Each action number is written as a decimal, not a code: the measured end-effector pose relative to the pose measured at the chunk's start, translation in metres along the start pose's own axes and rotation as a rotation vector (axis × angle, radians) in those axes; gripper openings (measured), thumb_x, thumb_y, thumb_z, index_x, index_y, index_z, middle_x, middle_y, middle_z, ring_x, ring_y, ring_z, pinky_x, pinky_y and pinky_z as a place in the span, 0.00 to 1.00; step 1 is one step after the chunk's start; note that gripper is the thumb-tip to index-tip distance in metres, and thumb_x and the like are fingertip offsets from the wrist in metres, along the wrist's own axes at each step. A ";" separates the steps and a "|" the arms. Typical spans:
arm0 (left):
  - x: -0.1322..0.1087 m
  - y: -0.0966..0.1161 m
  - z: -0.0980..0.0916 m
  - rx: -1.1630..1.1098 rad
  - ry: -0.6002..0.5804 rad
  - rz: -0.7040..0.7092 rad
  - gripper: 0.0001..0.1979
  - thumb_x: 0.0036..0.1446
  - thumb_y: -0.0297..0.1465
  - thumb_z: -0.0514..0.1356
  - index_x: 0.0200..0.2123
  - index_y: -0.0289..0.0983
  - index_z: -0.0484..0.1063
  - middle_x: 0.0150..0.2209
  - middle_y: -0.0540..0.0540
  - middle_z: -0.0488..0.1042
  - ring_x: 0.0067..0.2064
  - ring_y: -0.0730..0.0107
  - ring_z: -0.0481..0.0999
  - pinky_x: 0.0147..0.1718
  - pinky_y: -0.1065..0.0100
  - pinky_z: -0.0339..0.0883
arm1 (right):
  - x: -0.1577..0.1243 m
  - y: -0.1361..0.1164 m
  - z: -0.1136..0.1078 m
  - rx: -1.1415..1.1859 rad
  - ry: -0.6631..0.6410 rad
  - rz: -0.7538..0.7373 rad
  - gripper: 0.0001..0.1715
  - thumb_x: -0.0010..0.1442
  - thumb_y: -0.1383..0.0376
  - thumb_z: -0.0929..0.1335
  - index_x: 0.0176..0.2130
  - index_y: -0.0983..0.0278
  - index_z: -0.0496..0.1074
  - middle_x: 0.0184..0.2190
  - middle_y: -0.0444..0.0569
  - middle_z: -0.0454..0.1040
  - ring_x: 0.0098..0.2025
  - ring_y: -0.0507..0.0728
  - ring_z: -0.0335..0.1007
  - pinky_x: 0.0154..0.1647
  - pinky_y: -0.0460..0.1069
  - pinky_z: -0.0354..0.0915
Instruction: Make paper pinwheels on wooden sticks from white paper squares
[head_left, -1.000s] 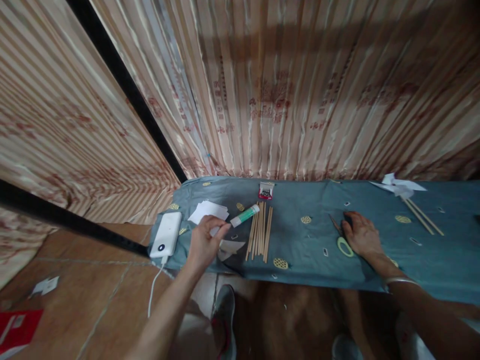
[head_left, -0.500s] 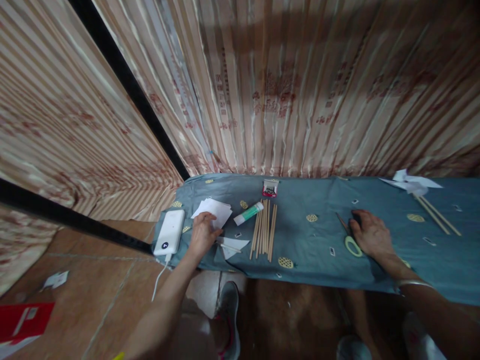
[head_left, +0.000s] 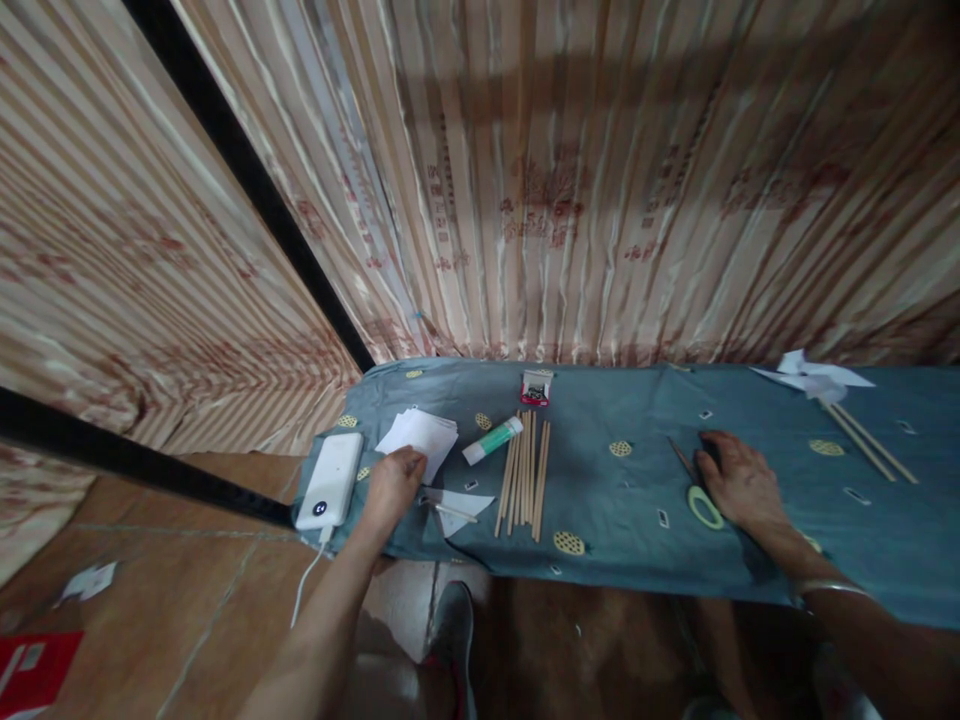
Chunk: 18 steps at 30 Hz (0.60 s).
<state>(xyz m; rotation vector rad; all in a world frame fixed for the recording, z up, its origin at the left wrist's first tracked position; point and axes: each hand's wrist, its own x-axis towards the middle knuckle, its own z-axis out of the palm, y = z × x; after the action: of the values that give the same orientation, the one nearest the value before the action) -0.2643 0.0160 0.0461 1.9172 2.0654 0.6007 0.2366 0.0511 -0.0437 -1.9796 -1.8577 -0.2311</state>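
Observation:
My left hand [head_left: 395,486] is at the lower edge of a stack of white paper sheets [head_left: 429,432], its thumb and fingers pinched together on the paper. Just below it lie a white paper triangle [head_left: 474,505] and a thin white pen-like stick [head_left: 452,510]. My right hand [head_left: 742,482] rests on the cloth with loosely spread fingers and holds nothing. Close beside its thumb lie scissors [head_left: 705,508] with pale green handles.
A glue stick [head_left: 493,441], several wooden sticks [head_left: 525,475] and a small red-and-white box [head_left: 536,387] lie mid-table. Paper pinwheels [head_left: 814,378] on sticks lie at right. A white power bank [head_left: 330,480] with a cable is at the left end; a black pole [head_left: 247,180] slants behind.
The left hand's fingers have closed at the paper's edge. My right hand stays beside the scissors. The view has shifted slightly.

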 end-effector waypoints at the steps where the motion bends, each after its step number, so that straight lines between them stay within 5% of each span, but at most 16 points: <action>1: 0.000 0.000 0.000 -0.001 0.011 -0.022 0.12 0.56 0.27 0.55 0.30 0.38 0.79 0.38 0.43 0.81 0.43 0.57 0.78 0.42 0.64 0.67 | 0.000 0.001 0.001 0.001 0.006 -0.004 0.23 0.63 0.57 0.55 0.50 0.65 0.67 0.51 0.58 0.71 0.51 0.67 0.67 0.49 0.59 0.65; 18: 0.013 -0.011 0.006 -0.262 0.114 -0.207 0.09 0.46 0.34 0.62 0.27 0.35 0.79 0.31 0.41 0.81 0.32 0.59 0.79 0.33 0.66 0.67 | 0.000 0.001 0.004 0.039 0.033 -0.002 0.24 0.63 0.57 0.56 0.49 0.67 0.67 0.50 0.61 0.71 0.52 0.67 0.66 0.51 0.60 0.64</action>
<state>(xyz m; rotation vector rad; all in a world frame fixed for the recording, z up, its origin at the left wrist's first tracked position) -0.2724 0.0291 0.0369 1.5356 2.0975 0.8973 0.2374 0.0527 -0.0471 -1.9365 -1.8302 -0.2256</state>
